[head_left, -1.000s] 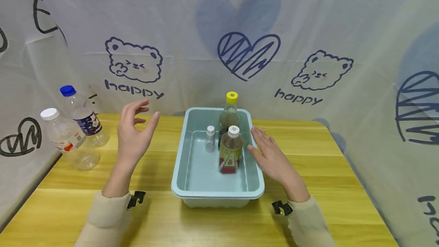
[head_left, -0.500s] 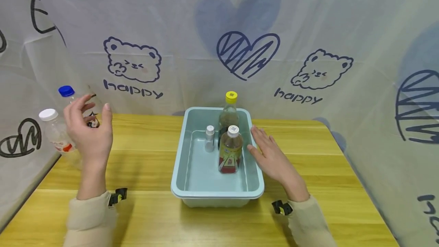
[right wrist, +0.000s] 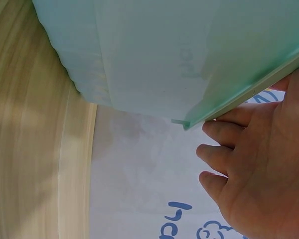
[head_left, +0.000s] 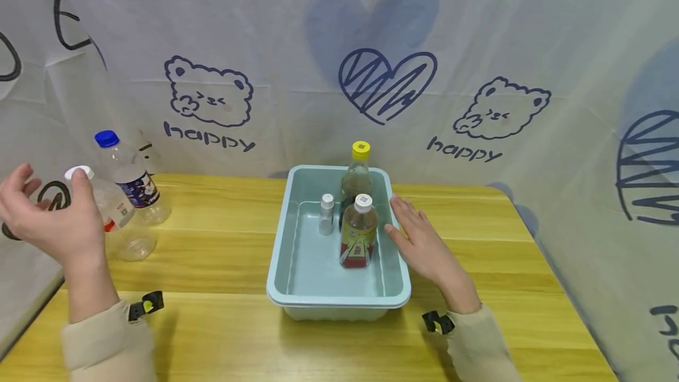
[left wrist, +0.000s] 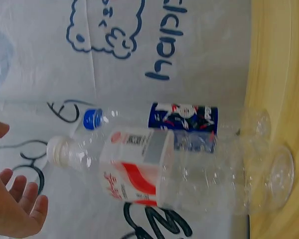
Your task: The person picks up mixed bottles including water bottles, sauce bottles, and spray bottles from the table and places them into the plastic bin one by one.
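My left hand (head_left: 49,217) is raised at the table's left edge, fingers spread and holding nothing. Its thumb is close beside the white cap of a clear bottle with a red label (head_left: 119,223). In the left wrist view the hand (left wrist: 15,209) stays apart from that bottle (left wrist: 154,174). A blue-capped bottle (head_left: 129,178) stands just behind it. My right hand (head_left: 421,237) lies flat against the right rim of a pale blue tub (head_left: 281,252). In the right wrist view its straight fingers (right wrist: 229,149) touch the tub wall (right wrist: 164,50) under the rim.
Inside the tub stand a yellow-capped bottle (head_left: 356,178), a white-capped bottle with a red and yellow label (head_left: 358,234) and a small white bottle (head_left: 326,214). A printed cloth hangs close behind the wooden table (head_left: 223,323) and along both sides.
My left hand swept left from beside the tub to the two bottles at the table's left edge. The right hand stayed on the tub's rim.
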A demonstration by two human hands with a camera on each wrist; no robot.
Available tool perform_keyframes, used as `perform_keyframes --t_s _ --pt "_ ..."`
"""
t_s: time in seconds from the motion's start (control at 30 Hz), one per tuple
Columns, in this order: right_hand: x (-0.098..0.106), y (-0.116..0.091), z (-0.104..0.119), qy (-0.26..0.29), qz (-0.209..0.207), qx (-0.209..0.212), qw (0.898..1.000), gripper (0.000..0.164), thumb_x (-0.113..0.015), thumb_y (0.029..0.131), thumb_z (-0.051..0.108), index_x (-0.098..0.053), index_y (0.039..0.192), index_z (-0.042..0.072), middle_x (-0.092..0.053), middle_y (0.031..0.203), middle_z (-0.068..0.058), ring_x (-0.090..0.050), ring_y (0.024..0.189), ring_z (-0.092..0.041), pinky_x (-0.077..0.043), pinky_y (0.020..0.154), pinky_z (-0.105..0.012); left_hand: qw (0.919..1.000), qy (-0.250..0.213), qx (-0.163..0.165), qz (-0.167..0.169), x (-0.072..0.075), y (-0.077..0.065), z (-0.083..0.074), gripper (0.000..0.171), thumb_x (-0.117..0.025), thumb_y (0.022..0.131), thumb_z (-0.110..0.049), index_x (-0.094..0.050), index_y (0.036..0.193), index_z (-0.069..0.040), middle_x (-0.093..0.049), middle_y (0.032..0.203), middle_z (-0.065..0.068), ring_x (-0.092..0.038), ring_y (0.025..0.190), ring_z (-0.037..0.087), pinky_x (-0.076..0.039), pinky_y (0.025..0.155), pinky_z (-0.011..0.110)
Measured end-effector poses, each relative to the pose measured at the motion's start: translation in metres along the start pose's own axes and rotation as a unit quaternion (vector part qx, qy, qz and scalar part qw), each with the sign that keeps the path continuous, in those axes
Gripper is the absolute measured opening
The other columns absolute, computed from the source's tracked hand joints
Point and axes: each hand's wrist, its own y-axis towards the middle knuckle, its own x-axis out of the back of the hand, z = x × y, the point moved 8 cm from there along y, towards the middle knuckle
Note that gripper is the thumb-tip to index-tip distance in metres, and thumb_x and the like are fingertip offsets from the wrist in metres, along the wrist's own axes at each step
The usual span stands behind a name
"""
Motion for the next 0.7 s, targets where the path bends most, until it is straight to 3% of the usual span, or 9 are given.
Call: perform_keyframes --t_s 0.23,0.37,0.53,0.7 --pt "0.0 0.001 0.001 -0.001 0.0 -0.001 1.0 0.065 -0.04 0.113 0.038 -0.02 0.165 0.003 -0.016 0.172 -0.012 -0.012 0.159 -0.036 -0.008 0.128 -0.059 0.9954 0.0 0.088 0.037 0.003 0.009 0.034 0.064 -0.076 0.093 -0.04 -0.05 0.15 -0.024 -0.048 0.146 -0.015 -0.04 0.13 -0.002 -0.032 0.108 0.018" --pt "-0.001 0.001 0.0 0.001 0.005 -0.007 1.0 0.065 -0.04 0.113 0.038 -0.02 0.165 0.004 -0.015 0.172 -0.011 -0.012 0.159 -0.034 -0.007 0.128 -0.059 0.9863 0.0 0.145 0.079 -0.003 0.009 0.046 0.073 -0.08 0.09 -0.035 -0.046 0.153 -0.026 -0.044 0.151 -0.014 -0.036 0.138 0.0 -0.029 0.116 0.02" --pt "-0.001 0.001 -0.001 0.001 0.002 -0.005 1.0 0.065 -0.04 0.113 0.037 -0.02 0.165 0.003 -0.016 0.172 -0.011 -0.012 0.159 -0.034 -0.008 0.128 -0.059 0.9647 0.013 0.216 0.15 -0.012 0.006 0.063 0.082 -0.079 0.088 -0.029 -0.037 0.158 -0.029 -0.036 0.159 -0.011 -0.03 0.148 0.007 -0.024 0.122 0.021" --pt "-0.001 0.001 -0.001 0.003 -0.001 -0.001 1.0 0.065 -0.04 0.113 0.037 -0.02 0.164 0.003 -0.016 0.172 -0.011 -0.012 0.159 -0.034 -0.007 0.128 -0.059 0.9424 0.038 0.244 0.226 -0.025 0.003 0.077 0.086 -0.076 0.087 -0.022 -0.033 0.161 -0.027 -0.03 0.166 -0.002 -0.026 0.152 0.013 -0.024 0.124 0.027"
